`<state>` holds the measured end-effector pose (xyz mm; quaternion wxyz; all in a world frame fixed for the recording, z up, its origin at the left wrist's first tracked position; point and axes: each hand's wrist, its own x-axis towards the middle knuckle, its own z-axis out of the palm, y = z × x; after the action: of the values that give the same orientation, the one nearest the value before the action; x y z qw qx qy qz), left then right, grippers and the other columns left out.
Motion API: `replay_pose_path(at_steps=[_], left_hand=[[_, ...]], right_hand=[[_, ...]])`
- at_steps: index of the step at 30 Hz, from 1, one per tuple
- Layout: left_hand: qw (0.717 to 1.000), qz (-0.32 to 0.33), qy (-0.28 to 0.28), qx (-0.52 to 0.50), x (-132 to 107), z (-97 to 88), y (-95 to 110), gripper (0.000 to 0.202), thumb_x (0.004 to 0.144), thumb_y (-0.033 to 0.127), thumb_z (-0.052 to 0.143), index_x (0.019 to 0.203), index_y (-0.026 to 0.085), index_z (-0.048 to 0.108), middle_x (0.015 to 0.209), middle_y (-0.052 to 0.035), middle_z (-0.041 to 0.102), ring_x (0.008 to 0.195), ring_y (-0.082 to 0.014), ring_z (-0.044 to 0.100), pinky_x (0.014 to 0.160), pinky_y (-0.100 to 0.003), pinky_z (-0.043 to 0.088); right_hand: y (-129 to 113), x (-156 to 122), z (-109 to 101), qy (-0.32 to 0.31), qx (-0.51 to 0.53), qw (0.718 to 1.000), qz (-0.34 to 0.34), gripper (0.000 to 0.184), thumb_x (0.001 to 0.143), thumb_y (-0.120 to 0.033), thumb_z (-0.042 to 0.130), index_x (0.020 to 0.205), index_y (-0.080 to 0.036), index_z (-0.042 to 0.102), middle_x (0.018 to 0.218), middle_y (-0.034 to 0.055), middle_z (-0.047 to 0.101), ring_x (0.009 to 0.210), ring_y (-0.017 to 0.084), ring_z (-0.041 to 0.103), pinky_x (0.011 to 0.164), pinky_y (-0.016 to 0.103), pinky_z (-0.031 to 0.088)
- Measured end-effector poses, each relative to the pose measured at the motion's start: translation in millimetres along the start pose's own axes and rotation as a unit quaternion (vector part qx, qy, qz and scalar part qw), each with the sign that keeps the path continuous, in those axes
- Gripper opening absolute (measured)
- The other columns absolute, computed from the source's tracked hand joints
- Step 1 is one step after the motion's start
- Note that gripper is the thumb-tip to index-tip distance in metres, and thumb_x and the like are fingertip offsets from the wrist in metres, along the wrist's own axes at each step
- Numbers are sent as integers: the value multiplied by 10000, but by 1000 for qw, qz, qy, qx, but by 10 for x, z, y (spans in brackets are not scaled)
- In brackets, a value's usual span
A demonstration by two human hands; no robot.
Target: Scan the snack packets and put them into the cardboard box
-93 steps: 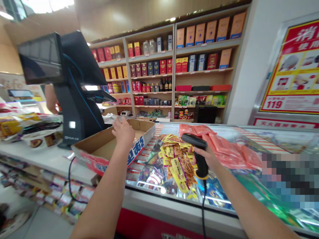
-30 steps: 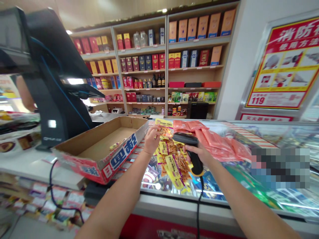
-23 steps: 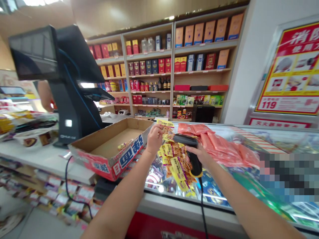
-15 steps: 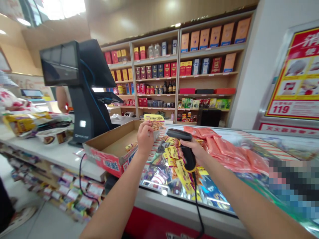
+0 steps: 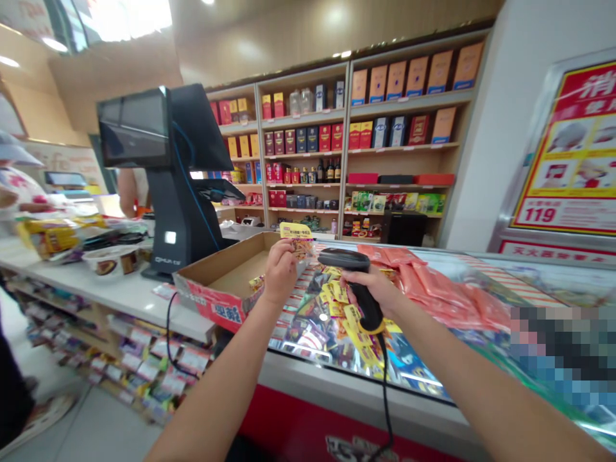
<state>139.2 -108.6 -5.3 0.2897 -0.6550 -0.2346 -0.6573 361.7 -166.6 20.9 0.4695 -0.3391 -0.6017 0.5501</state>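
Observation:
My left hand (image 5: 280, 271) pinches a small yellow-topped snack packet (image 5: 297, 233), held up beside the open cardboard box (image 5: 202, 307). Wrapped in my right hand (image 5: 373, 285) is a black barcode scanner (image 5: 345, 260), its head pointing left toward the packet, with a gap between them. A cable runs down from the scanner's grip. Beneath the scanner, several similar yellow snack packets (image 5: 355, 321) lie in a heap on the glass-topped counter (image 5: 298, 350). One more packet (image 5: 256, 282) shows inside the box.
A black point-of-sale terminal (image 5: 180, 192) stands on the white counter left of the box. Orange-pink packages (image 5: 433, 289) lie on the glass at right. Further left are a round tub (image 5: 110, 260) and yellow bags (image 5: 45, 240). A person (image 5: 19, 173) stands at far left; stocked shelves (image 5: 303, 154) line the back.
The view has shifted slightly, so the terminal and box appear further right. The scanner head has come a little closer to the packet. Both hands keep their holds.

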Motion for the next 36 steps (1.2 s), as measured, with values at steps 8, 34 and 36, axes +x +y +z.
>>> replay_pose_path(at_steps=[8, 34, 36], left_hand=[[985, -141, 14, 98, 230, -271, -330, 202, 740, 27, 452, 677, 197, 542, 925, -87, 605, 1035, -239, 591, 962, -442, 482], [753, -454, -475, -32, -713, 1167, 97, 378, 562, 426, 808, 534, 188, 515, 575, -33, 596, 723, -254, 652, 633, -300, 469], [772, -486, -383, -141, -745, 1144, 6, 299, 612, 362, 778, 607, 181, 541, 594, -5, 601, 683, -207, 631, 623, -287, 476]], right_hand=[[-77, 339, 286, 12, 14, 1000, -21, 175, 624, -300, 717, 652, -144, 645, 599, 19, 665, 365, 106, 543, 332, 216, 438], [507, 505, -621, 149, 17, 986, -69, 287, 632, -395, 753, 655, -160, 589, 530, 5, 625, 369, 114, 530, 364, 234, 409], [540, 477, -620, 132, -6, 990, -54, 267, 628, -381, 747, 682, -160, 609, 561, 12, 646, 369, 120, 536, 357, 239, 405]])
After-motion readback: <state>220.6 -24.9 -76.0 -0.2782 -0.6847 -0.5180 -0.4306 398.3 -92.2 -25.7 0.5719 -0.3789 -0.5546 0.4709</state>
